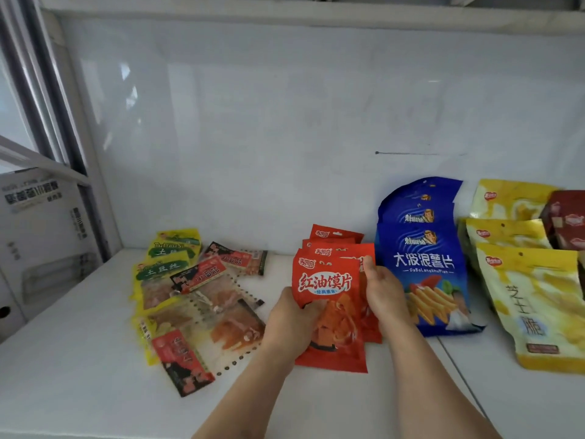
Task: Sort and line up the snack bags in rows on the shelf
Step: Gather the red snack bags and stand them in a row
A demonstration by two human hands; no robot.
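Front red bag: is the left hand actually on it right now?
Touching. The head view shows the left hand gripping the front red bag at its left edge, fingers curled over the front.

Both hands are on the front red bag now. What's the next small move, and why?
Probably lower the front red bag flat and square it with the red row behind. The left hand and right hand grip its sides, and it sits slightly askew beside the blue bags.
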